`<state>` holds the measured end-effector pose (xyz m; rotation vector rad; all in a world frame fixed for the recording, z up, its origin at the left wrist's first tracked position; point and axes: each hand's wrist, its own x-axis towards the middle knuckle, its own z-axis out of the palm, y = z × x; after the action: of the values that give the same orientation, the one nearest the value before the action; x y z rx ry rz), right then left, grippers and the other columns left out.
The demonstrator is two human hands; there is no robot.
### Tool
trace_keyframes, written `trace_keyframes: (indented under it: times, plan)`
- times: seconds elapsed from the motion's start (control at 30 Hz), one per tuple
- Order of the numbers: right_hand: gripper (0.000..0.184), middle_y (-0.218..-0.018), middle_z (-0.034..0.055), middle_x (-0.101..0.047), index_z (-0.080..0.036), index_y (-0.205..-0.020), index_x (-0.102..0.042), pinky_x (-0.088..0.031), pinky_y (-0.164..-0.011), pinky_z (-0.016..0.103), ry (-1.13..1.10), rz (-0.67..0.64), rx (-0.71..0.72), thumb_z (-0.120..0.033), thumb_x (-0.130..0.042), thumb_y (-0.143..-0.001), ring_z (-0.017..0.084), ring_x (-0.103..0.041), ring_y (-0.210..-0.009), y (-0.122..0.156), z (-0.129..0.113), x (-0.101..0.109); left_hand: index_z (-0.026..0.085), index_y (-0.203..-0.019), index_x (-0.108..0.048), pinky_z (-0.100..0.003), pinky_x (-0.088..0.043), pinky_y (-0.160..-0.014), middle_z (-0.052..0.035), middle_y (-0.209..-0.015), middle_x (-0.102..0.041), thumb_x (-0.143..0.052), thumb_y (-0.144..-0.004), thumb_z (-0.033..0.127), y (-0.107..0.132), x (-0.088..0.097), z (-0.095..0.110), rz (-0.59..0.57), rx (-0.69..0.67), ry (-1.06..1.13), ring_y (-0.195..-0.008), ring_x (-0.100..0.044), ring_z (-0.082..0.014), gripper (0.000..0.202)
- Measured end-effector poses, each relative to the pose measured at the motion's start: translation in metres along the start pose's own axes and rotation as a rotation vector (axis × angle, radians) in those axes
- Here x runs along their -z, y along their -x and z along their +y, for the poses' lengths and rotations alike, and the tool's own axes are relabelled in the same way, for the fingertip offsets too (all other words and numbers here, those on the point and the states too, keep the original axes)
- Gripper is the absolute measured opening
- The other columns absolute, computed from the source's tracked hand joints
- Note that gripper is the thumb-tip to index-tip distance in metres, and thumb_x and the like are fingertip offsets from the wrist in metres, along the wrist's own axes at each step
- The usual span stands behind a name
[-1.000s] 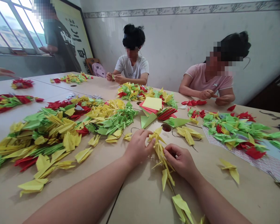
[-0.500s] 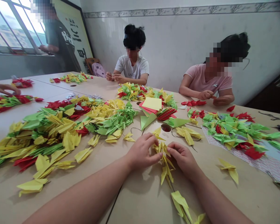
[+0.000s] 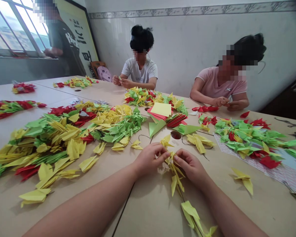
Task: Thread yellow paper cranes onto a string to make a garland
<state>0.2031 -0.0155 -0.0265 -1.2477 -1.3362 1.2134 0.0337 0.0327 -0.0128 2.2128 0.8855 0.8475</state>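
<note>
My left hand (image 3: 149,159) and my right hand (image 3: 191,166) meet over the table, both with fingers pinched on a string of yellow folded paper cranes (image 3: 175,176). The string trails toward me between my forearms, ending in more yellow cranes (image 3: 193,219) near the bottom edge. A loose yellow crane (image 3: 165,141) lies just beyond my fingertips, beside a round hole (image 3: 175,135) in the tabletop.
Large heaps of green, yellow and red cranes (image 3: 56,138) fill the left. A stack of paper squares (image 3: 162,112) sits ahead, another heap (image 3: 249,138) at right. Two seated people (image 3: 140,70) (image 3: 224,87) fold opposite; one stands (image 3: 61,42) by the window.
My hands drew closer together on the crane string, which slid slightly toward me. The hand of another person at the far left edge has left the view.
</note>
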Motion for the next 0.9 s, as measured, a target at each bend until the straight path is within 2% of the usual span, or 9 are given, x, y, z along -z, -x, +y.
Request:
trace_keyframes:
  times: [0.1,0.2,0.43,0.73,0.9]
  plan:
    - [0.032,-0.058,-0.0045,-0.042,-0.017,-0.069,-0.047,-0.031,-0.047,0.020,0.011,-0.046,0.006,-0.047,-0.055,-0.075,0.007,-0.037,-0.051,-0.001,0.000,-0.001,0.016,-0.069,-0.054,-0.021,-0.034,-0.055,0.0023,-0.062,-0.050,-0.043,-0.083,0.033,0.000,0.001,0.002,-0.044,0.066,0.040,-0.058,-0.044,-0.0096,0.025]
    - [0.034,-0.057,-0.0051,-0.039,-0.018,-0.068,-0.045,-0.030,-0.046,0.020,-0.056,-0.067,-0.032,-0.050,-0.055,-0.074,0.007,-0.035,-0.050,0.000,-0.003,-0.001,0.016,-0.068,-0.051,-0.021,-0.033,-0.055,0.0028,-0.062,-0.048,-0.040,-0.084,0.032,-0.001,0.001,0.002,-0.066,0.100,0.043,-0.058,-0.043,-0.0096,0.026]
    - [0.035,-0.056,-0.0058,-0.035,-0.019,-0.065,-0.042,-0.029,-0.046,0.019,-0.155,-0.124,-0.088,-0.049,-0.058,-0.072,0.007,-0.033,-0.049,0.003,-0.012,-0.002,0.016,-0.065,-0.049,-0.020,-0.032,-0.056,0.0026,-0.063,-0.045,-0.041,-0.084,0.041,-0.001,-0.001,-0.002,-0.133,0.031,0.055,-0.061,-0.041,-0.0099,0.033]
    - [0.032,-0.058,-0.0050,-0.038,-0.019,-0.067,-0.043,-0.032,-0.047,0.019,-0.196,-0.109,-0.122,-0.045,-0.059,-0.072,0.007,-0.036,-0.050,0.002,-0.005,0.002,0.015,-0.069,-0.053,-0.018,-0.033,-0.055,0.0030,-0.063,-0.046,-0.041,-0.084,0.039,-0.001,0.003,-0.001,-0.179,0.065,0.209,-0.059,-0.040,-0.0083,0.031]
    - [0.029,-0.059,-0.0044,-0.038,-0.019,-0.068,-0.045,-0.033,-0.048,0.020,-0.168,-0.084,-0.103,-0.044,-0.058,-0.074,0.008,-0.037,-0.052,0.001,-0.001,0.003,0.014,-0.071,-0.055,-0.019,-0.034,-0.054,0.0022,-0.063,-0.045,-0.041,-0.084,0.039,-0.001,0.002,-0.002,-0.192,0.071,0.219,-0.059,-0.041,-0.0090,0.031]
